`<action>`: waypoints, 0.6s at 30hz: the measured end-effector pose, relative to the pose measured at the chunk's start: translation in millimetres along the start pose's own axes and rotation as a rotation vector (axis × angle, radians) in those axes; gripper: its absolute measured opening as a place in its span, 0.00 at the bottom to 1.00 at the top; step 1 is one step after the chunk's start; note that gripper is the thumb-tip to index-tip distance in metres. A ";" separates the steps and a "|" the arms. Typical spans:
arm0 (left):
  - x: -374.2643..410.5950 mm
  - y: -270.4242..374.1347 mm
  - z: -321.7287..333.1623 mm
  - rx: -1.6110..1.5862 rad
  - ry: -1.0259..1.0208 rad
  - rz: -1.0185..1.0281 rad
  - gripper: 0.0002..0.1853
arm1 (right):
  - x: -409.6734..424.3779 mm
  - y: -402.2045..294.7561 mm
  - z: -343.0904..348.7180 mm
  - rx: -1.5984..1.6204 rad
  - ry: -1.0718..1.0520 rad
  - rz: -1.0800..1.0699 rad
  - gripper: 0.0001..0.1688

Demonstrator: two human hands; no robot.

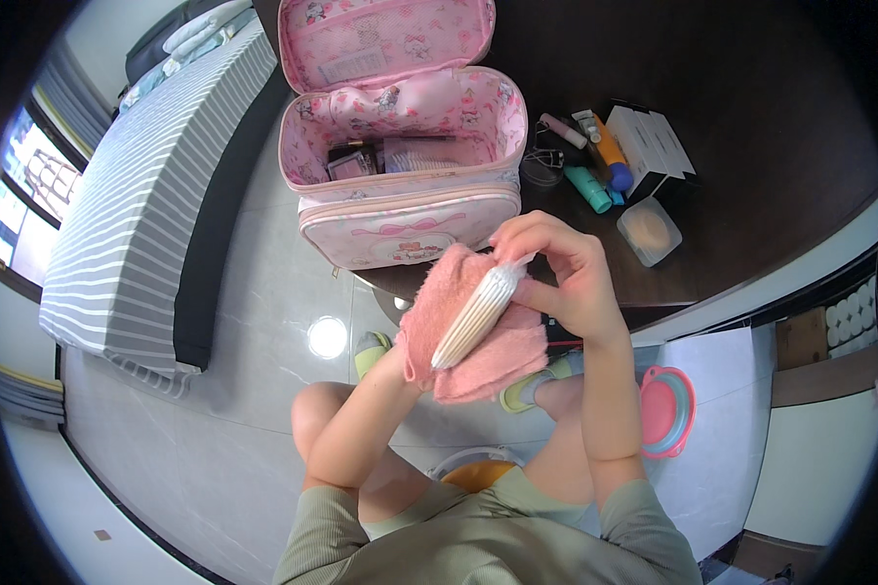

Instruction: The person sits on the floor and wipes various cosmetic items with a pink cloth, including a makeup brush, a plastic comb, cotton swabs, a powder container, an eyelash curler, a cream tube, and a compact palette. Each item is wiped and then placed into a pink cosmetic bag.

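A clear plastic packet of cotton swabs (477, 319) lies slantwise over a fluffy pink cloth (445, 292). My right hand (562, 272) pinches the packet's upper end between thumb and fingers. Draped over my left hand (424, 383), the cloth hides nearly all of it; from below, that hand supports cloth and packet. Just beyond them stands a pink patterned cosmetic case (410, 227) with its lid (388, 44) raised. Inside the case are a small compact (353, 165) and a clear pouch (424, 155), among other dark items.
On the dark table (761, 146), right of the case, are an eyelash curler (543, 157), a teal tube (587, 189), an orange bottle (609, 146), white boxes (647, 150) and a clear box with a puff (649, 230). A pink collapsible basin (666, 412) is on the floor; a striped bed (139, 205) stands left.
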State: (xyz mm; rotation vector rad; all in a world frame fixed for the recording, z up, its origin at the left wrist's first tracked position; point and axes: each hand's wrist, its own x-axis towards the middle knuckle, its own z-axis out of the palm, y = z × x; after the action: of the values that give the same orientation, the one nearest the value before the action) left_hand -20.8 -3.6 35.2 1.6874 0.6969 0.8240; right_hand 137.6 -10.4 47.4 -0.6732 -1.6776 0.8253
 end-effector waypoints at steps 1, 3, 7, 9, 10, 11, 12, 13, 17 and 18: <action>0.3 4.3 2.9 -0.206 0.046 -0.062 0.09 | -2.1 4.4 -1.9 0.019 0.030 0.011 0.17; 5.2 7.9 -3.4 0.729 -0.058 0.433 0.12 | -3.9 6.0 -2.3 0.039 0.073 -0.003 0.14; 3.5 27.9 -2.0 -0.225 -0.201 -0.086 0.13 | -8.5 -0.5 2.4 0.230 0.339 0.079 0.11; 3.0 -9.3 -0.2 0.019 -0.097 0.051 0.19 | -6.9 -9.1 1.6 0.340 0.516 0.146 0.09; 3.6 -7.5 -0.1 0.289 -0.009 0.125 0.23 | -6.4 -12.5 -2.5 0.381 0.495 0.196 0.09; 4.4 -4.5 -0.4 0.559 0.081 0.198 0.27 | -5.9 -14.7 -7.2 0.423 0.473 0.247 0.09; 6.1 -1.0 0.1 0.829 0.167 0.272 0.32 | -6.7 -15.7 -11.2 0.374 0.429 0.245 0.07; 7.8 3.1 0.1 1.098 0.256 0.346 0.36 | -6.9 -17.4 -13.6 0.307 0.410 0.282 0.07; 13.6 17.9 -6.9 1.105 0.145 0.306 0.25 | -7.7 -22.7 -14.9 -0.048 0.341 0.361 0.05; 13.1 18.1 -8.2 1.132 0.096 0.285 0.21 | -8.1 -23.2 -13.4 -0.162 0.295 0.376 0.04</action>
State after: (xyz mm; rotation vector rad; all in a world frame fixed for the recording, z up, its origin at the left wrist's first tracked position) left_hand -19.0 6.8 56.5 2.8185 1.1191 0.7390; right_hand 152.1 -28.1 63.5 -1.1888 -1.3777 0.8080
